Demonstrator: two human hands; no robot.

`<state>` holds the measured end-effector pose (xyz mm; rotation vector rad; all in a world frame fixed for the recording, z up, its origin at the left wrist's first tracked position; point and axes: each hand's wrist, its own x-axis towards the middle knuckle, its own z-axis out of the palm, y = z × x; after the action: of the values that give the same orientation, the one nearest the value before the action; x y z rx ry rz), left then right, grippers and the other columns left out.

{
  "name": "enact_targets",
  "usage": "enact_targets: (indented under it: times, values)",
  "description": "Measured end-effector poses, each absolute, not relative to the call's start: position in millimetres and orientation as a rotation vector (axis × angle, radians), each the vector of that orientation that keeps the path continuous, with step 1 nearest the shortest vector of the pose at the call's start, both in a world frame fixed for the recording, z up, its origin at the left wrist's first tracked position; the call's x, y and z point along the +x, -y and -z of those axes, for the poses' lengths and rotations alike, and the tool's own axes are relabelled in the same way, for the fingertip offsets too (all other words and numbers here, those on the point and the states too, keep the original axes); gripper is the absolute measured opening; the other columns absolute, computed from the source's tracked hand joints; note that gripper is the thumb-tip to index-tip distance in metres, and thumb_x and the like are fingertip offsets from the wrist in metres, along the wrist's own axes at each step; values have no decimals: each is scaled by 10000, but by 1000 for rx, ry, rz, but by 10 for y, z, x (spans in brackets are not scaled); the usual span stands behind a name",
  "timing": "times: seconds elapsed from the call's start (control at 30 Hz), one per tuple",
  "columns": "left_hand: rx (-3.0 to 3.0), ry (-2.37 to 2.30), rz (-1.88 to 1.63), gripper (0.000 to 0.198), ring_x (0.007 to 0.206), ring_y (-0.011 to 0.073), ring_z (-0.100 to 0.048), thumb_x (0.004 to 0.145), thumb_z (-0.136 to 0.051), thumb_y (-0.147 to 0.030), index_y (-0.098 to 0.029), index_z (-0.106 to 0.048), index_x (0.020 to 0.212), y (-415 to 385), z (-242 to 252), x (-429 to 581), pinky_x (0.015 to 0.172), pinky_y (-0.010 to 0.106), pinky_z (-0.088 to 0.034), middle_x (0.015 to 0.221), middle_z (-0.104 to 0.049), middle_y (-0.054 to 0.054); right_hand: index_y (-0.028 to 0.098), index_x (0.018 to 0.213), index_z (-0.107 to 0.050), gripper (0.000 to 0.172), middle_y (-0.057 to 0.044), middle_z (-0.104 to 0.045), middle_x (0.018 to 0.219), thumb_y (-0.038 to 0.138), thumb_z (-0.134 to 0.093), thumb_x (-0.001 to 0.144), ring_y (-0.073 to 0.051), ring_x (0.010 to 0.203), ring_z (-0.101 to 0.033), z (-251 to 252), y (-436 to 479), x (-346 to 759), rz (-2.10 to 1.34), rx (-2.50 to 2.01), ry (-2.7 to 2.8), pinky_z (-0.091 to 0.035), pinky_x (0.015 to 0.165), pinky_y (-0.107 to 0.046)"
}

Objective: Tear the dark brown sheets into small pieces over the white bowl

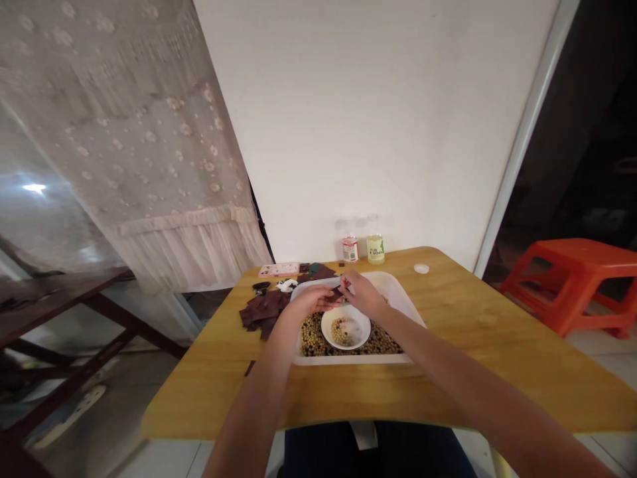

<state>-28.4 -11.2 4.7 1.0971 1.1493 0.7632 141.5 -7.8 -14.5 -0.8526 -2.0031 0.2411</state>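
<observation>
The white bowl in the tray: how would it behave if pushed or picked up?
The white bowl looks like glazed ceramic, so it is probably rigid and breakable. It seems to sit among loose beans, so a push may tilt it. The beans inside would likely roll if it tips.

**Both Hands Drawn In, Fingers Close Together**

Palm down, my left hand point(309, 301) reaches inward, and my left fingers point(331, 299) point toward my right hand point(362, 294), which angles in from the other side. My right fingers point(346, 281) curl downward just beside them. Both wrists bend gently. My bare left forearm point(263, 372) and right forearm point(448, 375) rise from the bottom of my view, converging in a wide V.
</observation>
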Motion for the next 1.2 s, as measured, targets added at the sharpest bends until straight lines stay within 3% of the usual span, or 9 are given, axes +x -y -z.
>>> enact_targets:
  times: [0.5,0.83,1.03,1.2]
  values:
    - [1097,-1146,-743,167,729,172,-665,647,-658,-213,-150,-629,798,118,-64,-265,627,215,-490,798,-698,63,197,712,-419,98,-10,-469,712,104,-414,744,-145,679,-460,113,104,1417,-208,-856,2019,-370,629,-258]
    - [1130,-1128,-754,262,737,168,-664,616,-688,-262,-151,-627,845,115,-43,-300,615,197,-475,827,-700,71,197,727,-417,105,-13,-480,737,93,-423,739,-146,700,-469,128,100,1412,-230,-864,2006,-375,645,-257]
    - [1124,-1156,-759,343,740,186,-662,600,-706,-268,-139,-612,903,121,-54,-294,684,248,-485,831,-697,82,199,728,-412,108,-16,-484,755,93,-427,731,-144,706,-472,146,80,1408,-238,-845,1999,-380,651,-255]
    - [1113,-1155,-761,277,728,172,-664,618,-689,-254,-147,-607,860,130,-64,-291,640,221,-487,812,-700,65,201,726,-406,108,-20,-483,762,94,-422,730,-148,714,-474,157,71,1407,-240,-830,1991,-379,653,-256]
